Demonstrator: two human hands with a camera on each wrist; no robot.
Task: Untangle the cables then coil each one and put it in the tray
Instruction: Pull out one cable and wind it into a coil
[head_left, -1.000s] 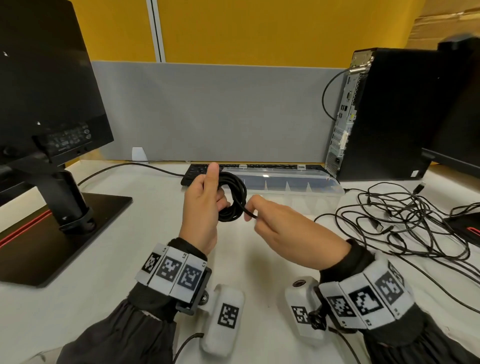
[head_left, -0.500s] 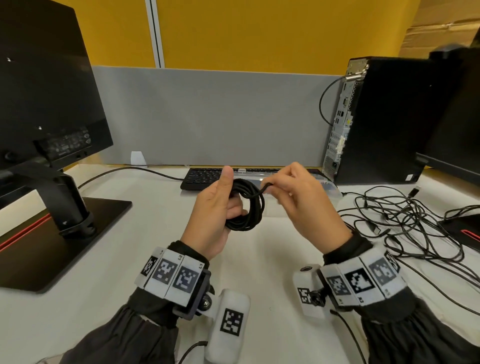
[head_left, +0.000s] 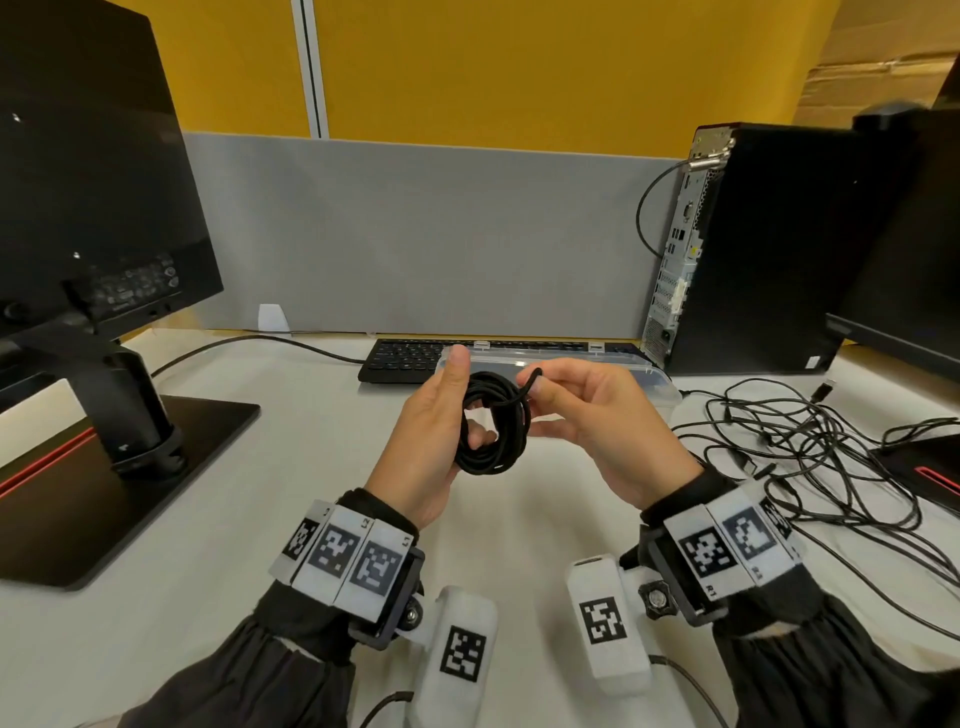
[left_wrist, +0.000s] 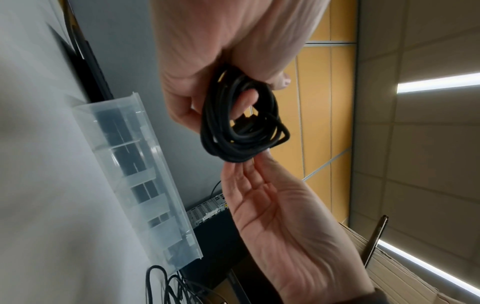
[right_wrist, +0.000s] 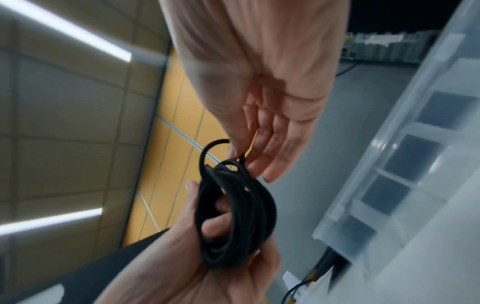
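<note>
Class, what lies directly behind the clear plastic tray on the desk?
A black keyboard lies behind the clear tray; its right part is covered by the tray and the hands.

Dark sleeves (head_left: 291, 649); white wristbands (head_left: 345, 558) bearing black-square markers.

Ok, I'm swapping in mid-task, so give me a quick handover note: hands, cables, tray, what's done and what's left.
Left hand: grips the coiled black cable, its fingers through the loops, held above the desk.
Right hand: pinches the cable's loose end at the top of the coil.
Tray: clear, divided, just behind the hands in front of the keyboard; I can't tell what it holds.
Done: this cable is nearly coiled.
Left: secure the end, place the coil in the tray, then untangle and coil the cable pile lying on the desk to the right.
</note>
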